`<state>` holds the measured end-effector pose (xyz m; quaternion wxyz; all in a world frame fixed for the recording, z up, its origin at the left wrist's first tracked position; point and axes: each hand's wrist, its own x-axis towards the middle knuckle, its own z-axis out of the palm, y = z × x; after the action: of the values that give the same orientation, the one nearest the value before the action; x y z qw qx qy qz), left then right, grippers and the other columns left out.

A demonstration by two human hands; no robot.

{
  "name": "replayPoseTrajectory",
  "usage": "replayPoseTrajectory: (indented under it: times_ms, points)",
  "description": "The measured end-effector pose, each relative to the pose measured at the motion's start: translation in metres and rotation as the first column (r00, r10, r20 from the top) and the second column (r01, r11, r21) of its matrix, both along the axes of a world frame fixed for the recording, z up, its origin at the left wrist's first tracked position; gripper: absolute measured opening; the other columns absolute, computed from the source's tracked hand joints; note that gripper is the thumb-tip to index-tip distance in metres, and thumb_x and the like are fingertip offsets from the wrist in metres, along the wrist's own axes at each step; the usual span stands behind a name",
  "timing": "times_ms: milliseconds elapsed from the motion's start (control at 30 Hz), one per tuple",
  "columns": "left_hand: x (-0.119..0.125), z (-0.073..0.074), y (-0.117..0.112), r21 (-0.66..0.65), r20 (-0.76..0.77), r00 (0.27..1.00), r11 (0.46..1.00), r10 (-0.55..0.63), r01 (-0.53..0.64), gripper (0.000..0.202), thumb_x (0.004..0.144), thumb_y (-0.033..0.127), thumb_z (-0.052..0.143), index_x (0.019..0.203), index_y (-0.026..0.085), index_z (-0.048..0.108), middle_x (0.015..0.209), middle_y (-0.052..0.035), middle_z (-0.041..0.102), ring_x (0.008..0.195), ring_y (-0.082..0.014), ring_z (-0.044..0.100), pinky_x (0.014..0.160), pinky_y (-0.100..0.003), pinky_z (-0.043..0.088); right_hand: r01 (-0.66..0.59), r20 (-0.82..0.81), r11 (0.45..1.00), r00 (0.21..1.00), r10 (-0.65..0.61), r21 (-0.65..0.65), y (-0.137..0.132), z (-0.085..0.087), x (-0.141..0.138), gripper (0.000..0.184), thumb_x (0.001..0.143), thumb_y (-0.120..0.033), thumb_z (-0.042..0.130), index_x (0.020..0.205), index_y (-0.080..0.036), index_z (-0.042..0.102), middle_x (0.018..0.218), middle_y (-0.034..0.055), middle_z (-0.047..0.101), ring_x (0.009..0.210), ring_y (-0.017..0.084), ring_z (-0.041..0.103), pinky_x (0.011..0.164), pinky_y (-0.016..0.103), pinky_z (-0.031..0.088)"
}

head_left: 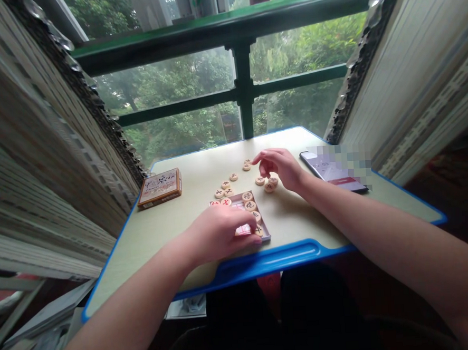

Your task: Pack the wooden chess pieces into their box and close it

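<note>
Discs (250,205) line the tray (266,237), which likely keeps them orderly, the left hand (217,226) pinching one, the right hand (280,165) loosely spread.

Pieces (248,196) look like smooth wood, the tray (265,233) like card, the box (160,189) at nine o'clock like printed cardboard; the counter (296,218) has a satiny top, glossy plastic edging (267,261).
</note>
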<state>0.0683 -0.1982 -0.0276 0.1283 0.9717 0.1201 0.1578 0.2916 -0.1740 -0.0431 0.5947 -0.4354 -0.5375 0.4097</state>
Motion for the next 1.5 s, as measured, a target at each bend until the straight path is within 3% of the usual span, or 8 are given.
replayPoseTrajectory:
  times_ms: [200, 500, 667, 900, 1100, 1300, 1500]
  points:
    - [0.002, -0.004, 0.003, 0.018, 0.091, 0.996, 1.0, -0.02, 0.019, 0.015, 0.084, 0.031, 0.06, 0.081, 0.017, 0.063, 0.072, -0.0019, 0.067, 0.056, -0.0087, 0.053, 0.058, -0.021, 0.04, 0.038, 0.01, 0.999, 0.999, -0.038, 0.007, 0.003, -0.002, 0.003, 0.036, 0.07, -0.048, 0.061, 0.065, -0.013, 0.066, 0.043, -0.0009, 0.052, 0.041, 0.009, 0.046, 0.044, 0.023, 0.032]
    - [0.005, -0.009, 0.003, -0.059, 0.073, 0.994, 0.994, -0.087, 0.091, 0.016, 0.086, 0.031, 0.058, 0.082, 0.016, 0.062, 0.088, -0.006, 0.07, 0.071, -0.011, 0.061, 0.063, -0.021, 0.045, 0.015, 0.023, 0.999, 1.0, -0.015, 0.034, 0.002, -0.002, 0.002, 0.036, 0.074, -0.047, 0.06, 0.065, -0.013, 0.066, 0.043, -0.0009, 0.052, 0.041, 0.009, 0.046, 0.044, 0.023, 0.031]
    - [0.006, -0.011, 0.002, -0.045, 0.065, 0.992, 0.993, -0.104, 0.107, 0.018, 0.087, 0.032, 0.056, 0.08, 0.016, 0.062, 0.086, -0.0072, 0.07, 0.077, -0.0136, 0.064, 0.069, -0.023, 0.048, 0.0, 0.052, 1.0, 0.999, -0.001, 0.02, 0.0, -0.001, 0.001, 0.036, 0.074, -0.047, 0.061, 0.066, -0.013, 0.066, 0.043, -0.0011, 0.052, 0.042, 0.009, 0.047, 0.043, 0.023, 0.03]
    - [0.007, -0.012, 0.003, 0.079, 0.08, 0.994, 0.995, -0.07, 0.064, 0.021, 0.089, 0.034, 0.053, 0.082, 0.016, 0.063, 0.086, -0.0066, 0.07, 0.077, -0.0138, 0.065, 0.069, -0.023, 0.049, -0.052, 0.111, 0.999, 0.993, 0.05, 0.015, -0.001, -0.003, -0.002, 0.037, 0.073, -0.049, 0.063, 0.068, -0.012, 0.065, 0.045, -0.0013, 0.053, 0.043, 0.009, 0.048, 0.044, 0.022, 0.031]
    - [0.007, -0.013, 0.002, 0.178, 0.092, 0.993, 0.982, -0.075, 0.057, 0.022, 0.09, 0.033, 0.051, 0.08, 0.017, 0.063, 0.087, -0.0061, 0.071, 0.074, -0.0136, 0.065, 0.065, -0.023, 0.047, 0.009, 0.121, 0.998, 0.992, -0.016, 0.063, -0.003, 0.0, -0.001, 0.035, 0.072, -0.046, 0.063, 0.066, -0.012, 0.065, 0.044, -0.0015, 0.051, 0.042, 0.009, 0.045, 0.044, 0.023, 0.031]
    - [0.004, -0.007, 0.003, 0.181, 0.055, 0.997, 0.982, -0.058, 0.048, 0.02, 0.09, 0.031, 0.051, 0.08, 0.017, 0.062, 0.084, -0.0045, 0.07, 0.075, -0.0132, 0.064, 0.066, -0.022, 0.046, 0.059, 0.104, 0.992, 0.992, -0.071, 0.112, -0.002, 0.001, 0.0, 0.032, 0.073, -0.044, 0.062, 0.063, -0.013, 0.065, 0.042, -0.0019, 0.049, 0.042, 0.009, 0.044, 0.043, 0.023, 0.03]
    - [-0.006, 0.002, 0.005, 0.194, -0.005, 1.0, 0.981, 0.025, -0.024, 0.026, 0.089, 0.036, 0.051, 0.074, 0.017, 0.062, 0.07, -0.0025, 0.064, 0.062, -0.0107, 0.056, 0.057, -0.021, 0.039, 0.038, 0.134, 0.993, 0.99, -0.052, 0.108, -0.004, 0.001, -0.001, 0.034, 0.073, -0.046, 0.062, 0.063, -0.013, 0.064, 0.043, -0.0015, 0.05, 0.042, 0.009, 0.044, 0.044, 0.023, 0.031]
